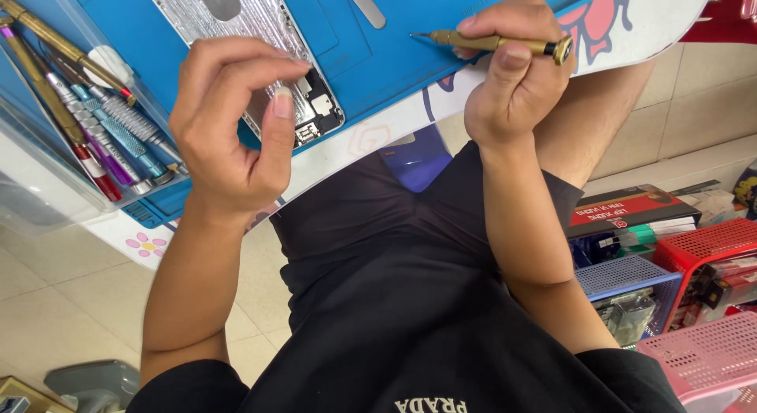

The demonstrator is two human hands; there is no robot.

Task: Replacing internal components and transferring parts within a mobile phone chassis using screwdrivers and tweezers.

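An opened phone chassis (251, 17) lies on a blue work mat (394, 42), its silver inside and small boards showing at its lower end. My left hand (229, 125) hovers over that lower end, fingers curled and apart from the thumb, with nothing visible in it. My right hand (512, 74) rests at the mat's near edge and grips a thin brass screwdriver (497, 42). The screwdriver lies level with its tip pointing left, clear of the phone.
A clear tray (47, 192) at the left holds several screwdrivers and pens (95, 121). A flat metal pry tool (364, 7) lies on the mat. Beyond my lap on the tiled floor are red (702, 243), blue (623, 275) and pink (702, 354) baskets and boxes.
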